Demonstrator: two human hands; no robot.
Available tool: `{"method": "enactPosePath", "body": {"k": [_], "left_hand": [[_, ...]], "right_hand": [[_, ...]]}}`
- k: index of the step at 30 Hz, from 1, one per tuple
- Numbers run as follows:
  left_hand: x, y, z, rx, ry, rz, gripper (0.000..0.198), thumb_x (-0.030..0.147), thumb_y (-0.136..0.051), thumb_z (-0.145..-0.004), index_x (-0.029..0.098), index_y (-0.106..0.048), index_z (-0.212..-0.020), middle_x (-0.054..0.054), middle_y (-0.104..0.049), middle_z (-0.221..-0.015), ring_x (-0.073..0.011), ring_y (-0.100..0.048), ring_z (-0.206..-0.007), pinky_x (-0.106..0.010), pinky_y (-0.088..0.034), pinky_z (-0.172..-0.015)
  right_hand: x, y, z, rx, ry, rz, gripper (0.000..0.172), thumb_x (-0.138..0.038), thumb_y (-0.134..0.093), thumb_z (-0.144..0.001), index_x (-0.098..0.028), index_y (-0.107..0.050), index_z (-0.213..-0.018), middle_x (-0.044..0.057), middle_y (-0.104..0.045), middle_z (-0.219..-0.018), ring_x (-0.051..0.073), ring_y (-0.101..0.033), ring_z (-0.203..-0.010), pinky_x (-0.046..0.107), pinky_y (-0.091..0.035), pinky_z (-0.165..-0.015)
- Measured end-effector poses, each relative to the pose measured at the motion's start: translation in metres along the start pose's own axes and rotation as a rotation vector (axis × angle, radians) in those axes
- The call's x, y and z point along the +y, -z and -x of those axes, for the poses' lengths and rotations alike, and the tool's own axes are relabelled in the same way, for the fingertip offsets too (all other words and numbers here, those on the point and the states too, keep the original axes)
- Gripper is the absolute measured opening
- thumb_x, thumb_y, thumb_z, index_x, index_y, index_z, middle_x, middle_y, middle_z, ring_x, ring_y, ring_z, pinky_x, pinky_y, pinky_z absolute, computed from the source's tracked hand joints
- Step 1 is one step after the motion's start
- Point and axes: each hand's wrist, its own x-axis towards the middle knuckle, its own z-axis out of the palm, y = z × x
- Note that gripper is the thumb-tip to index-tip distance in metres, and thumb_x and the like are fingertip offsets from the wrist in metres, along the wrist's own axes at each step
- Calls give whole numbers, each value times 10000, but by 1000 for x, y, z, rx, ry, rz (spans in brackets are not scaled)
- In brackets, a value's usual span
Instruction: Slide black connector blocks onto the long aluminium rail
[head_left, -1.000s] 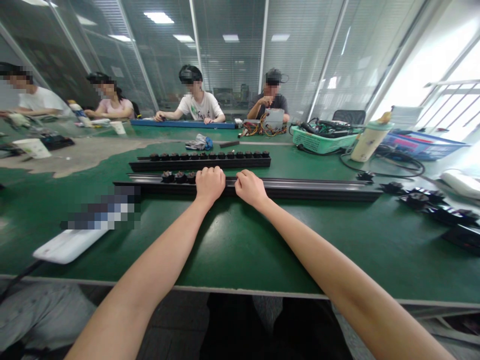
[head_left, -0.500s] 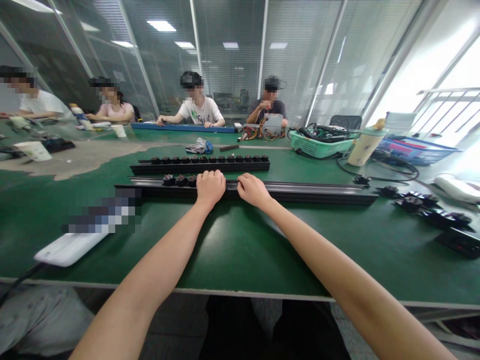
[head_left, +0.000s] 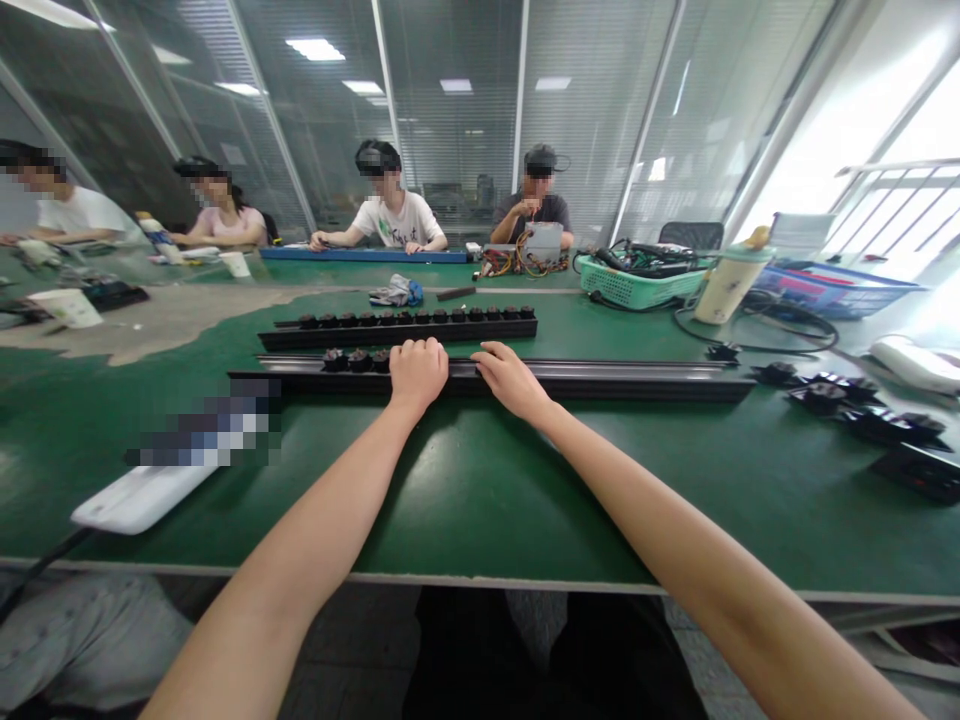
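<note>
A long black rail lies crosswise on the table in front of me. Near its left end a few small black knob-like parts sit in the channel. My left hand is closed over the rail just right of these parts, its curled fingers hiding what is beneath. A short gap to the right, my right hand rests at the rail with its fingers loosely stretched and slightly apart; no held part shows. Behind lies a shorter black rail carrying a row of several similar black parts.
More black parts lie at the right. Behind them are a cream bottle, a green basket of cables and a blue basket. A white power strip lies front left. Several people sit across the table.
My right hand's fingers have loosened and straightened from a curled pinch at the rail. My left hand stays closed in about the same place; the view shifts slightly.
</note>
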Motion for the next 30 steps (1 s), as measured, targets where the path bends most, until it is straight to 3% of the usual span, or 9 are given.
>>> {"method": "enactPosePath", "body": {"k": [6, 15, 30], "left_hand": [[1, 0, 0, 1, 3, -10, 488, 284, -225, -1027, 124, -686, -1027, -208, -739, -1035, -347, -637, -1034, -456, -377, -863], [1, -3, -1, 0, -2, -33, 488, 284, -222, -1031, 120, -681, -1022, -194, -743, -1038, -340, -638, -1026, -446, -380, -846], [2, -2, 0, -10, 22, 8, 470, 283, -234, -1030, 126, -677, -1034, -203, -742, -1062, -342, -624, -1052, -459, -370, -882]], "right_hand": [[1, 1, 1, -9, -22, 22, 392, -186, -374, -1046, -252, -686, -1272, 91, -541, -1460, 194, -479, -1349, 315, -455, -1042], [16, -13, -1, 109, 64, -94, 359, -132, -407, -1007, -252, -706, -1165, 91, -593, -1341, 223, -532, -1252, 350, -472, -1036], [14, -3, 4, 93, 71, -33, 370, -88, -419, -986, -236, -700, -1176, 120, -584, -1339, 232, -537, -1243, 353, -510, -983]]}}
